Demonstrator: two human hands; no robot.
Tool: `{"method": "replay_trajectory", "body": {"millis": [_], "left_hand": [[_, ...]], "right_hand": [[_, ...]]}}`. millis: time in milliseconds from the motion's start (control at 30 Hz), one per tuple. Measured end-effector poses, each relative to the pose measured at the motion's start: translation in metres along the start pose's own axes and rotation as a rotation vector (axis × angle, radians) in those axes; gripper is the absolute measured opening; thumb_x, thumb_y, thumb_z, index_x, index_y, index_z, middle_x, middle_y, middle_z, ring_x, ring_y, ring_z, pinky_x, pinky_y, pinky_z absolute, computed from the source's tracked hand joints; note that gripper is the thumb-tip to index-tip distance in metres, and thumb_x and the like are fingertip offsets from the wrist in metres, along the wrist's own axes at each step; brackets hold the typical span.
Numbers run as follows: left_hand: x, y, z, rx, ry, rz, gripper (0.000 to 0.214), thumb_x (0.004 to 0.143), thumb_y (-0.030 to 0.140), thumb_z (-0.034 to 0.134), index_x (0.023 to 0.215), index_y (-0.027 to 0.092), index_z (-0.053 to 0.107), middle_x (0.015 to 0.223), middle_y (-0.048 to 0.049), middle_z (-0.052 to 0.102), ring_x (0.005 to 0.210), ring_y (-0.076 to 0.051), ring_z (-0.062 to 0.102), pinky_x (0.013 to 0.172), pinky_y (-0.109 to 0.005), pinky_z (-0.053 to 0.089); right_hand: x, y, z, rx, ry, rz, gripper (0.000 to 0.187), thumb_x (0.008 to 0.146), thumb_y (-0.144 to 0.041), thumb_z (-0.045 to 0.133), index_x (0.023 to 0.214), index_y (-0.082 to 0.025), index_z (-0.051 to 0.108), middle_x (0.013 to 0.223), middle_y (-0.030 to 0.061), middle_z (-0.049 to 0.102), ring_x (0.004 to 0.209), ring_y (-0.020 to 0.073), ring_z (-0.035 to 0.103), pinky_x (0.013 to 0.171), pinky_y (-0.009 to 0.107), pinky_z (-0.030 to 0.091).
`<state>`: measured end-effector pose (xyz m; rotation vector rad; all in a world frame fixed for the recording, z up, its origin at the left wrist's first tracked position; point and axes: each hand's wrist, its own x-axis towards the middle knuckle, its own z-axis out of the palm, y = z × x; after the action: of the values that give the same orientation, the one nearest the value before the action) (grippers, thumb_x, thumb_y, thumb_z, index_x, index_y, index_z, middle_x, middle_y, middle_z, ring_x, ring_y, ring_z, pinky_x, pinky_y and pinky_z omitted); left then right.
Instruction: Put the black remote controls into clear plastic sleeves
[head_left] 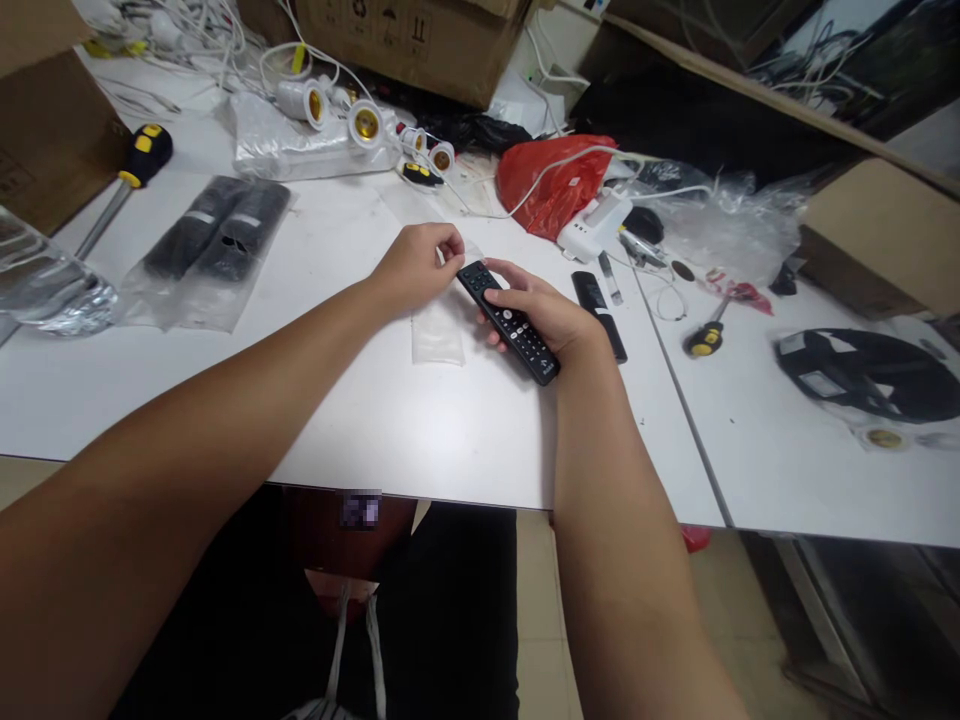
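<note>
While the white table (435, 430) spreads across our view, a cardboard box (420, 50) stands towards its far side, and a red plastic bag (551, 185) slumps nearer us. On the left, two black pieces (240, 228) lie side by side in clear wrapping; we cannot tell whether they are done with or waiting. Our right hand (553, 312) grasps the remote (517, 333), thumb over its buttons and fingers beneath, holding it slanted over the table. Our left hand (421, 265) is curled at its top end, but we cannot tell what those fingertips pinch. We judge this remote to be partway handled: its button face looks bare, yet it is not set down. Another black piece (596, 300) lies to our right. Below our left hand lies a flat clear sleeve (437, 342), and a scrap of clear film (472, 249) shows by the remote's tip.
</note>
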<state>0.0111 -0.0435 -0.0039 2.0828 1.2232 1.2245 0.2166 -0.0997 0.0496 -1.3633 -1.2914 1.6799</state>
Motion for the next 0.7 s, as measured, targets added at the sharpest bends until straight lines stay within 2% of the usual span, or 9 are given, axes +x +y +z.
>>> {"method": "replay_trajectory", "body": {"millis": [100, 233, 433, 600, 700], "left_hand": [[-0.0007, 0.0025, -0.0015, -0.013, -0.006, 0.002, 0.011, 0.087, 0.012, 0.066, 0.091, 0.022, 0.068, 0.088, -0.0026, 0.070, 0.071, -0.018, 0.060, 0.070, -0.033, 0.049], [-0.0010, 0.0044, -0.0035, -0.026, -0.016, 0.035, 0.011, 0.088, 0.011, 0.066, 0.092, 0.021, 0.069, 0.088, -0.0021, 0.070, 0.070, -0.017, 0.059, 0.072, -0.032, 0.048], [-0.0002, 0.0035, -0.0046, 0.012, -0.031, 0.030, 0.014, 0.087, 0.009, 0.064, 0.092, 0.021, 0.069, 0.090, -0.0028, 0.070, 0.075, -0.018, 0.060, 0.074, -0.032, 0.047], [-0.0005, -0.0009, -0.0024, 0.004, -0.068, 0.138, 0.020, 0.080, 0.003, 0.063, 0.087, 0.020, 0.069, 0.089, -0.0026, 0.070, 0.073, -0.017, 0.060, 0.072, -0.032, 0.047], [-0.0004, -0.0044, -0.0016, 0.000, -0.052, 0.170, 0.023, 0.079, 0.001, 0.062, 0.088, 0.020, 0.070, 0.089, -0.0024, 0.070, 0.073, -0.017, 0.060, 0.073, -0.031, 0.047]], "right_hand": [[0.0030, -0.0006, -0.0003, -0.008, -0.031, -0.001, 0.068, 0.079, -0.025, 0.078, 0.143, -0.029, 0.053, 0.079, -0.0006, 0.071, 0.051, 0.0197, 0.068, 0.042, 0.030, 0.057], [0.0086, -0.0016, 0.0000, -0.011, 0.008, -0.017, 0.059, 0.083, -0.023, 0.073, 0.139, -0.029, 0.057, 0.074, -0.0025, 0.069, 0.048, 0.0176, 0.066, 0.040, 0.026, 0.055], [0.0051, 0.0015, -0.0079, -0.039, -0.076, -0.023, 0.064, 0.082, -0.031, 0.077, 0.142, -0.028, 0.054, 0.078, -0.0001, 0.072, 0.048, 0.0183, 0.067, 0.040, 0.026, 0.054], [0.0023, 0.0015, -0.0069, -0.030, -0.156, -0.019, 0.064, 0.084, -0.033, 0.077, 0.143, -0.025, 0.052, 0.079, 0.0018, 0.072, 0.049, 0.0186, 0.067, 0.040, 0.025, 0.053], [0.0038, 0.0002, -0.0054, -0.032, -0.133, -0.025, 0.059, 0.085, -0.030, 0.076, 0.140, -0.026, 0.052, 0.079, 0.0015, 0.072, 0.052, 0.0175, 0.067, 0.043, 0.025, 0.055]]}}
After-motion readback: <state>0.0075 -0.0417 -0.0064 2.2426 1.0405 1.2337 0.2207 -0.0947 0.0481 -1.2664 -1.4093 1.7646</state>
